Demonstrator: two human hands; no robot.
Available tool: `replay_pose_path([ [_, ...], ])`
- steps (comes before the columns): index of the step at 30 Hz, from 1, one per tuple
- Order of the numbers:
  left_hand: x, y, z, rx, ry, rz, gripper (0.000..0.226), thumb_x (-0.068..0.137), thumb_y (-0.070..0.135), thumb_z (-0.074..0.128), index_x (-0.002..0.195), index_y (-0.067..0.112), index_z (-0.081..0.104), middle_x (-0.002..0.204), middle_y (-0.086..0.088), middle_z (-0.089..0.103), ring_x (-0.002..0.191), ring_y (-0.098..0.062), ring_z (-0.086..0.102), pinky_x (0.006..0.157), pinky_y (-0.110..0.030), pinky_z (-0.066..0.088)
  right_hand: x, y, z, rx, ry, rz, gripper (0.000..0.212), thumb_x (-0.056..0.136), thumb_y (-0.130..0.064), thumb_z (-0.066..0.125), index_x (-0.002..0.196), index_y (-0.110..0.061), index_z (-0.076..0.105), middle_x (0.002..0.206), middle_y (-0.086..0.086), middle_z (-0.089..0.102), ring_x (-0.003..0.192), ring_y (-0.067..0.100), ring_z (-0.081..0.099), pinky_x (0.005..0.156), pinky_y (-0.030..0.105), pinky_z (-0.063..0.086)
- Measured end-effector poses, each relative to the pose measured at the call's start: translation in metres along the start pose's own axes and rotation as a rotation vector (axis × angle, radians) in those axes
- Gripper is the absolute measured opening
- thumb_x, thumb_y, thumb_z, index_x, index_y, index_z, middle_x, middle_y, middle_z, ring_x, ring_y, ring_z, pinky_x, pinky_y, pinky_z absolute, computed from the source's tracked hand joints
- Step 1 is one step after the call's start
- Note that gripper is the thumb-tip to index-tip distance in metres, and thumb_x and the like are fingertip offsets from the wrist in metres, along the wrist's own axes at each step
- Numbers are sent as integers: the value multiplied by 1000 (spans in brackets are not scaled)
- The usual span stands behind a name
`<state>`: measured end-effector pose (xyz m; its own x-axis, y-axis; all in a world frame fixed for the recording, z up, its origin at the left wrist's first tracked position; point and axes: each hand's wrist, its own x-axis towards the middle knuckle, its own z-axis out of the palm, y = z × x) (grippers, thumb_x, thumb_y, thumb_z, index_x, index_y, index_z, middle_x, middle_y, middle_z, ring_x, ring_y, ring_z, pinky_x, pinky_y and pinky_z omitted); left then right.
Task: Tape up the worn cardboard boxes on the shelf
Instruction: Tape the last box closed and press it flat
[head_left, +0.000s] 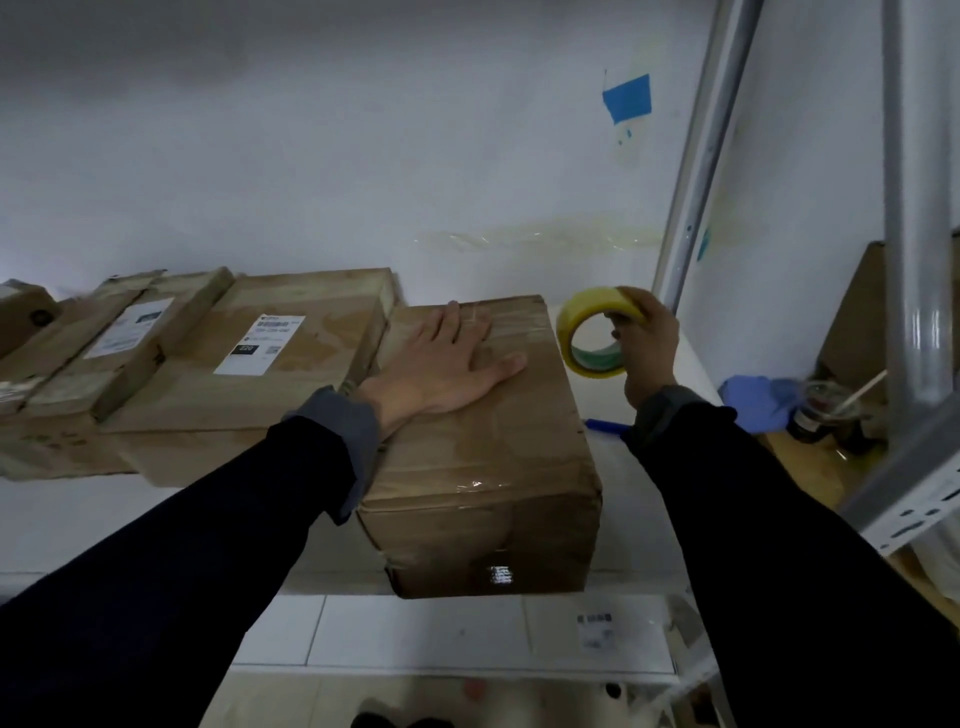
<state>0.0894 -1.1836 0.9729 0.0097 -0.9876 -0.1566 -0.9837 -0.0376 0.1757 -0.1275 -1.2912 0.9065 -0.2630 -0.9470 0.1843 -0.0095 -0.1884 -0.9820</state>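
1. Far over at 9 o'clock, three worn boxes (171, 358) are sitting side by side on the white shelf (67, 525). Two of them are showing white labels.
2. Near the middle, the left hand (447, 366) is lying flat on top of the brown box (483, 447). Its fingers are straight and spread, pressing down, not curling around anything.
3. That brown box is touching the labelled box at its 9 o'clock side. Its front edge is hanging a little past the shelf lip. Shiny clear tape is already crossing its near end.
4. At 3 o'clock from the box, the right hand (647, 338) is pinching the yellow tape roll (597, 332), holding it up in the air, apart from the box.
5. I think the person is getting ready to tape the top. Next, the loose tape end is needing to be found and stuck down near the far edge.
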Motion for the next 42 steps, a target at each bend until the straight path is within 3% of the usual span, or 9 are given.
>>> replay_pose_path([
  [6, -1, -24, -4, -77, 120, 27, 76, 95, 74, 32, 160, 36, 16, 169, 4, -1, 156, -25, -2, 126, -44, 1, -24, 37, 18, 155, -44, 238, 9, 96, -5, 54, 98, -12, 59, 93, 15, 71, 84, 29, 73, 81, 56, 58],
  [13, -16, -56, 3, -840, 196, -229, 92, 84, 57, 72, 158, 36, 21, 127, 8, 51, 102, -11, 57, 83, -23, 47, -40, 26, 9, 354, -211, 427, 18, 102, -12, 50, 119, -10, 51, 114, 20, 68, 106, 39, 66, 61, 37, 58],
  [20, -21, -65, 7, -1286, 145, -219, 80, 92, 60, 58, 158, 42, 17, 145, 7, 45, 105, -11, 63, 72, -25, 57, -19, -58, 21, 213, -385, 131, 41, 95, -9, 62, 131, -20, 44, 124, 17, 55, 104, 33, 67, 69, 45, 62],
  [24, -21, -54, 28, -1534, -44, -220, 54, 100, 61, 42, 143, 30, 51, 128, -6, 68, 110, -24, 69, 87, -40, 59, -6, -105, 41, -41, -480, -98, 45, 97, -16, 59, 136, -21, 38, 115, 14, 61, 91, 29, 71, 68, 47, 63],
  [27, -29, -32, 50, -1405, -32, -243, 37, 111, 33, 30, 112, 19, 65, 103, -5, 73, 98, -21, 68, 81, -28, 59, -7, -111, 59, -246, -569, -163, 39, 96, -26, 62, 128, -16, 43, 116, 16, 58, 86, 35, 70, 73, 53, 60],
  [30, -25, -30, 51, -1294, 78, -174, 40, 111, 36, 33, 127, 17, 64, 133, -14, 63, 128, -35, 55, 112, -48, 42, -20, -97, 73, -411, -641, -232, 51, 81, -53, 62, 121, -25, 47, 112, 9, 62, 92, 33, 67, 79, 56, 57],
  [33, -9, -48, 29, -1421, 195, -36, 57, 100, 61, 44, 150, 34, 45, 157, 5, 42, 145, -15, 37, 120, -40, 26, -25, -89, 81, -447, -658, -287, 54, 74, -57, 57, 120, -31, 46, 106, 5, 64, 93, 30, 66, 79, 56, 57],
  [38, 17, -61, -9, -967, 177, 52, 114, 51, 65, 87, 150, 35, 39, 158, 13, 35, 141, -5, 32, 116, -33, 29, -20, -86, 77, -406, -654, -239, 70, 65, -62, 63, 122, -23, 49, 104, -2, 69, 99, 24, 67, 87, 54, 55],
  [42, 33, -57, -21, -940, 138, 73, 111, 51, 58, 94, 146, 26, 47, 149, 10, 50, 138, -10, 43, 119, -35, 33, -19, -84, 78, -464, -641, -293, 61, 69, -56, 64, 119, -24, 47, 108, 3, 67, 97, 27, 67, 85, 55, 55],
])
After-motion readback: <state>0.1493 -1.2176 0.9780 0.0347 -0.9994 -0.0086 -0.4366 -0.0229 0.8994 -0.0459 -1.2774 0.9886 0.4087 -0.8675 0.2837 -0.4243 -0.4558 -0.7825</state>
